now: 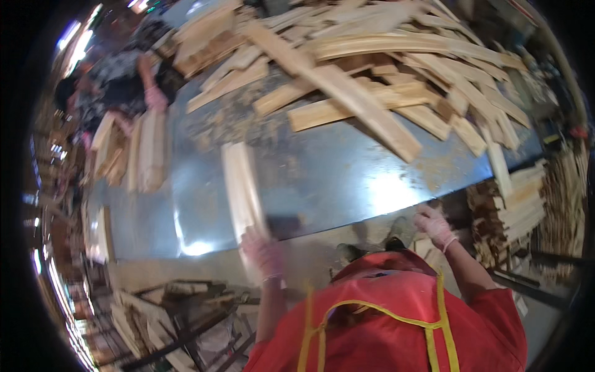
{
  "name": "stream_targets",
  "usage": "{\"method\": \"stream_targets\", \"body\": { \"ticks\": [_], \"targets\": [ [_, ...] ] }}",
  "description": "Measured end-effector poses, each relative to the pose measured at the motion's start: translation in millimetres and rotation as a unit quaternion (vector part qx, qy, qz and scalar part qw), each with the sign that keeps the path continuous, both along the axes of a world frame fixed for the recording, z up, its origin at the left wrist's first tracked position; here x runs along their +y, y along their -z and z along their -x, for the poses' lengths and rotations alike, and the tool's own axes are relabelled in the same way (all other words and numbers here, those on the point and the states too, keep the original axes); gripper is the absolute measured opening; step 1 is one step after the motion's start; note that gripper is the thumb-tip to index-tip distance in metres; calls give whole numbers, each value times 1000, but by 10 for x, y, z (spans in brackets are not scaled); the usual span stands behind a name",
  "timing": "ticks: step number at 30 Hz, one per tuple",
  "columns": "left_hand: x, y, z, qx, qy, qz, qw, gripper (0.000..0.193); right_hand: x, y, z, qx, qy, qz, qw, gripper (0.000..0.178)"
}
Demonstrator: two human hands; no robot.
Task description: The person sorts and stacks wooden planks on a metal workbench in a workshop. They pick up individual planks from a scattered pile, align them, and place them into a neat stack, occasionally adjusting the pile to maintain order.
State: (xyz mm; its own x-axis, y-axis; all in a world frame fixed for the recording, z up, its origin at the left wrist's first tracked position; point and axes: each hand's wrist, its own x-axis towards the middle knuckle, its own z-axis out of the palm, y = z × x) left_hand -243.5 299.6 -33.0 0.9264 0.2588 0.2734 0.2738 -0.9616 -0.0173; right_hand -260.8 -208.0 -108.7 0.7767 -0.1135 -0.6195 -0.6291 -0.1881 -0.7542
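My left hand (263, 253), in a thin pinkish glove, is closed round the near end of a pale wooden board (240, 183). The board lies lengthwise away from me, over the front edge of a metal-topped table (322, 167); its near end is blurred by motion. My right hand (435, 227), gloved too, hangs by the table's front edge at the right. Its fingers are loosely bent and apart, with nothing visible in them.
A jumbled heap of wooden boards (372, 93) covers the table's far side. At the far left, a co-worker's gloved hand (155, 99) rests on upright boards (152, 149). Stacked boards (524, 211) stand at my right. A rack with wood (155, 322) is at lower left.
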Motion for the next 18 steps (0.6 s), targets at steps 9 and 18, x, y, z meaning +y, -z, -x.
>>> {"method": "stream_targets", "body": {
  "ticks": [9,18],
  "targets": [
    [-631,-221,-462,164,33,-85,982,78,-2188,538,829,-48,434,75,896,31],
    [-2212,495,-2383,146,-11,592,792,63,-4349,777,289,166,529,278,785,64]
  ]
}}
